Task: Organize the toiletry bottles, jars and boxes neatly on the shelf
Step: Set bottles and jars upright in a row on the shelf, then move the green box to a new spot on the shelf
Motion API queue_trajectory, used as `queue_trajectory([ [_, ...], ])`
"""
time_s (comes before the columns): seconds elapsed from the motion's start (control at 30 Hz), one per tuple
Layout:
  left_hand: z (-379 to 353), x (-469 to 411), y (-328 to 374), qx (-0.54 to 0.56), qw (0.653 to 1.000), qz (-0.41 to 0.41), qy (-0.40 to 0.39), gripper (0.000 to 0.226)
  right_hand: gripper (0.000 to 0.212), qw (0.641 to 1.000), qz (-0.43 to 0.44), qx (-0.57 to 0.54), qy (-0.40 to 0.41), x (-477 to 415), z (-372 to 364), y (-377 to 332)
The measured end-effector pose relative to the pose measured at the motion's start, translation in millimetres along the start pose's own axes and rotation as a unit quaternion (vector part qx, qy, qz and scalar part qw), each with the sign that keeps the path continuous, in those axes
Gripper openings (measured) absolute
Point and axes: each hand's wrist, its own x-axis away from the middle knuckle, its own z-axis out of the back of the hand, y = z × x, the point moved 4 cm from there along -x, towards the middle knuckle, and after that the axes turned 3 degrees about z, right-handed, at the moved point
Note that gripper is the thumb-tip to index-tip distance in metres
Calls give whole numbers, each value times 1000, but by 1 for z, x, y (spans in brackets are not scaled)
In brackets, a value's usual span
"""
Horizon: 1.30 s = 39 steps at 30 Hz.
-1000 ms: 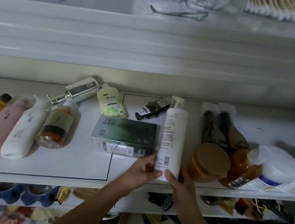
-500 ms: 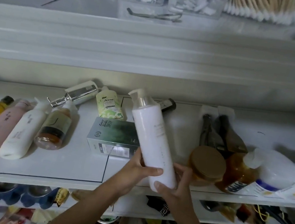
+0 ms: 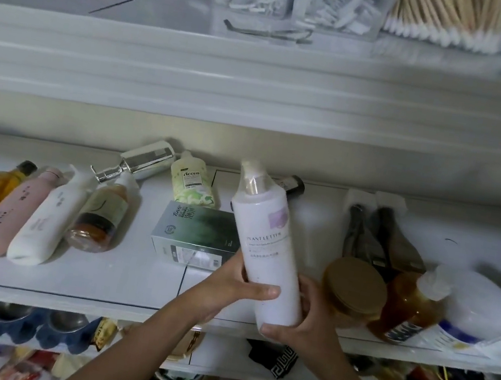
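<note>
Above a glossy white shelf (image 3: pixel 128 279), a tall, smooth white cylindrical pump bottle (image 3: pixel 265 252) is held tilted, its lower body gripped by the left hand (image 3: pixel 226 285) and its base clasped by the right hand (image 3: pixel 308 329). A green cardboard box (image 3: pixel 199 231) is seen lying just behind, a round tan-lidded amber jar (image 3: pixel 355 287) alongside.
</note>
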Motion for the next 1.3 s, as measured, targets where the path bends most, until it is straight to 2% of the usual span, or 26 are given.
queue_trajectory([
  [0.1,-6,-8,2,-42,998,-33,40,72,85,999,12,13,35,-2,-5,14],
  [0.2,-9,-14,-2,-97,993,-50,46,82,87,996,19,40,82,-11,-8,26],
  [0.3,-12,-21,-6,-164,985,-41,40,86,81,985,56,93,132,-24,-12,41],
  [0.37,-13,-25,-10,-186,982,-29,34,86,84,985,40,93,137,-26,-14,51],
  [0.5,-9,-32,-17,-201,979,-15,39,84,86,988,25,27,150,-20,-15,52],
  [0.73,-10,-30,-23,-233,969,-20,84,68,87,981,24,67,181,-17,-19,43],
  [0.87,-12,-27,-34,-248,963,-10,109,83,69,972,14,105,208,-17,-23,37],
  [0.97,-13,-28,-38,-269,955,-5,127,83,55,972,-14,103,210,-14,-25,41],
  [1.3,-18,-34,-41,-296,944,-12,148,75,57,964,-12,61,259,17,-19,55],
])
